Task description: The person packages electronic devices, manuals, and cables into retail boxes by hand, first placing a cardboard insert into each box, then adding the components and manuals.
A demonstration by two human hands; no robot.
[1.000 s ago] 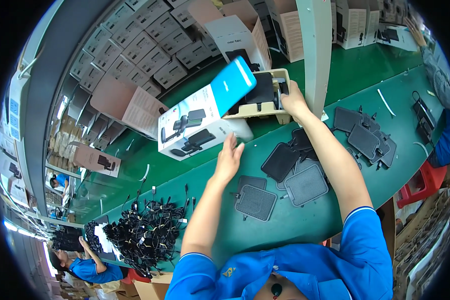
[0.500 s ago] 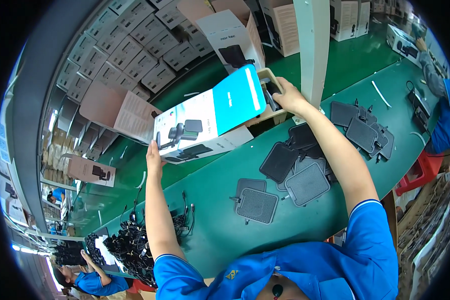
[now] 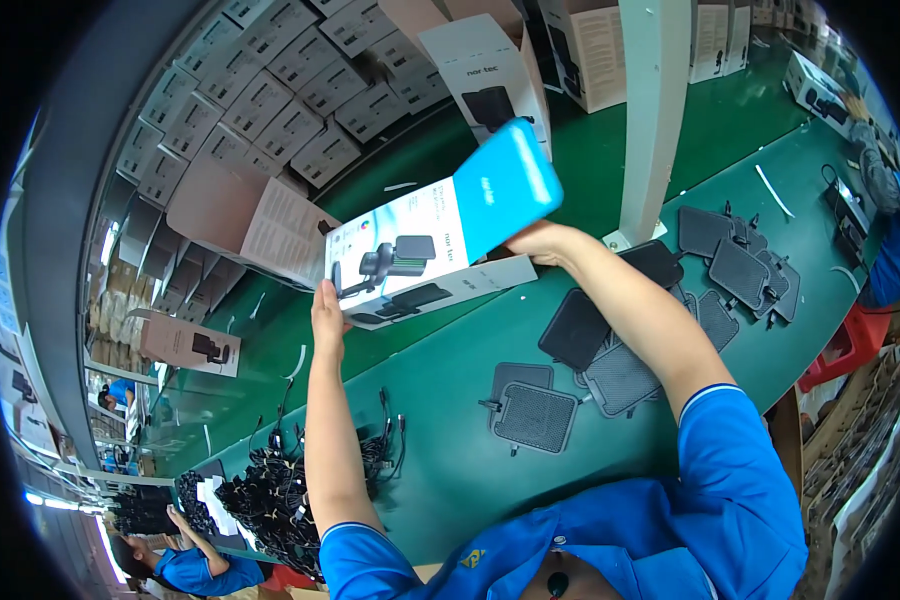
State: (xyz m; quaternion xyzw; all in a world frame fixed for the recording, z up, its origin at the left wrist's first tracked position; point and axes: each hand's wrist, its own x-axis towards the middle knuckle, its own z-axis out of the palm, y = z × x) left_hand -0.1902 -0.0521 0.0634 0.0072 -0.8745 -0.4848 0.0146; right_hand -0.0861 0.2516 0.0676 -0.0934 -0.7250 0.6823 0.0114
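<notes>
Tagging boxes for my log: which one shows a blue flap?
The held box, between left hand and right hand, has the blue flap. The open left box and back box show brownish flaps, no blue.

We've our L hand (image 3: 328,325) up, fingers pointing fwd, L forearm (image 3: 336,440) approx. vert.; our R hand (image 3: 542,242) higher, fingertips hidden, R forearm (image 3: 642,320) slanting fwd & left.

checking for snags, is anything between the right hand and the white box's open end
Nothing visible stands between the right hand and the open end of the white printed carton; the blue flap partly hides its fingers.
</notes>
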